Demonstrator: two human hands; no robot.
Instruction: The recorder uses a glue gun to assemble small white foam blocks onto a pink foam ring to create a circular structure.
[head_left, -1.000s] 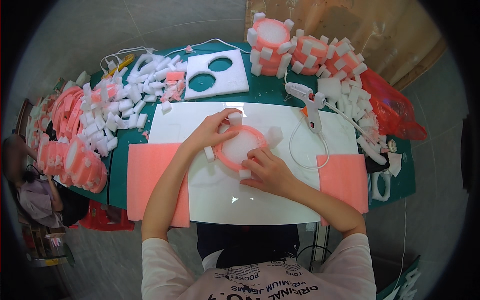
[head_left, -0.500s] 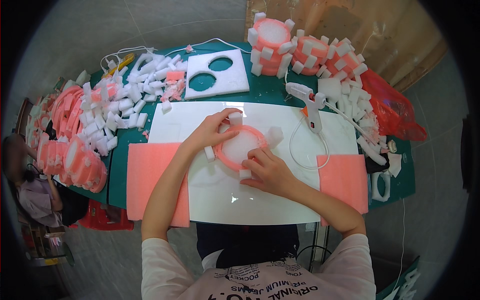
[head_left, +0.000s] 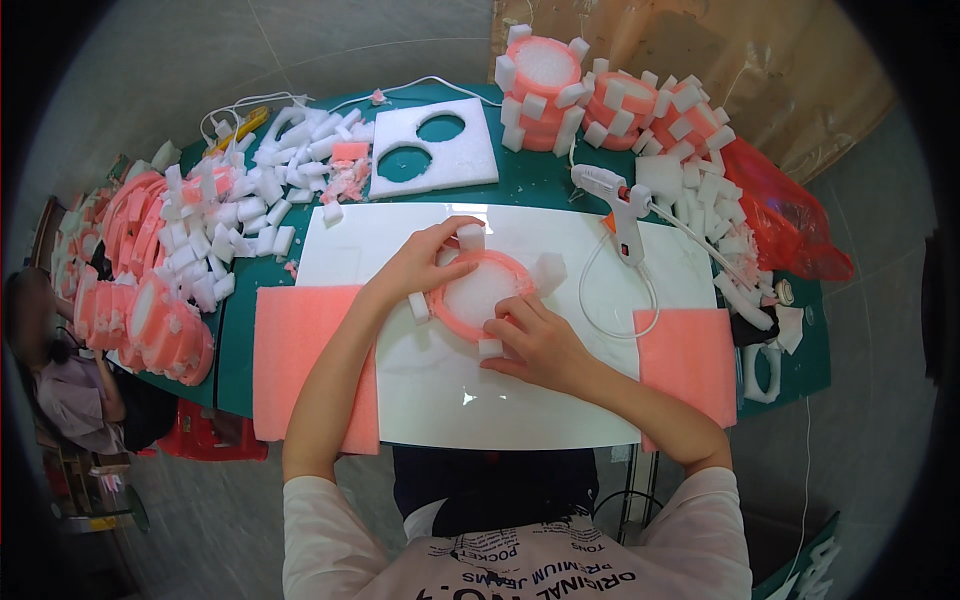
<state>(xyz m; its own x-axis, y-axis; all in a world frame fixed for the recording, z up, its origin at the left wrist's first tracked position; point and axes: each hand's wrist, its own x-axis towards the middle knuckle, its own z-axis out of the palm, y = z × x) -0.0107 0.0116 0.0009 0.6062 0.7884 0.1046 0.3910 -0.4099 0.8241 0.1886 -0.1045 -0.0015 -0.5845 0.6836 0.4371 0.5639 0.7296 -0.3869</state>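
A round pink foam ring (head_left: 450, 318) with a white foam disc (head_left: 478, 292) inside it lies flat on a glossy white board (head_left: 440, 400). White foam blocks stand around its rim: a top block (head_left: 471, 237), a right block (head_left: 549, 271), a left block (head_left: 418, 307) and a bottom block (head_left: 490, 348). My left hand (head_left: 430, 260) is closed on the ring's upper left, its thumb on the rim and its fingers around the top block. At the lower right, my right hand (head_left: 540, 345) pinches the bottom block against the rim with bent fingers.
A white glue gun (head_left: 622, 215) with a looped cable rests at the right. Pink foam sheets (head_left: 310, 350) flank the board. Loose white blocks (head_left: 265, 185) and pink rings (head_left: 160, 320) pile up left; finished stacks (head_left: 545, 90) stand behind. A person (head_left: 80, 390) sits far left.
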